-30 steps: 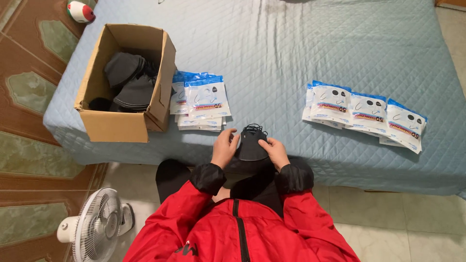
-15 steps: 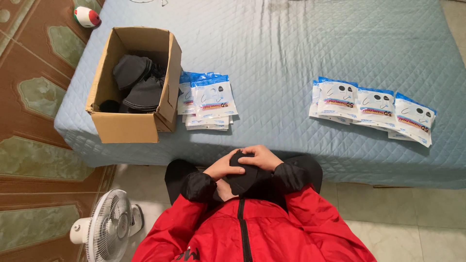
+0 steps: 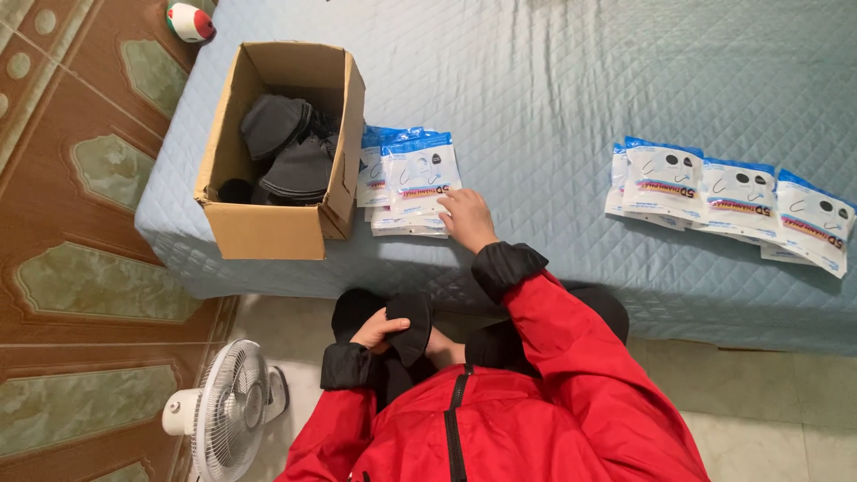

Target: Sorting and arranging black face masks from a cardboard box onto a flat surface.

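Observation:
My left hand (image 3: 373,330) is down in my lap, shut on a folded black mask (image 3: 412,326). My right hand (image 3: 464,217) reaches across to the bed, its fingers resting on the lower right corner of a stack of white and blue flat pouches (image 3: 412,174). That stack lies right beside an open cardboard box (image 3: 268,232), which holds several dark masks (image 3: 286,152). Both my sleeves are red with black cuffs.
A row of overlapping white and blue pouches (image 3: 732,192) lies at the right on the pale blue quilted bed (image 3: 536,89). A white floor fan (image 3: 223,415) stands at my lower left. A small red, white and green round object (image 3: 191,21) sits by the bed's far left corner.
Both hands held the black mask at the bed's edge, then drew it into my lap. Now my right hand has let go and reached out to the pouch stack.

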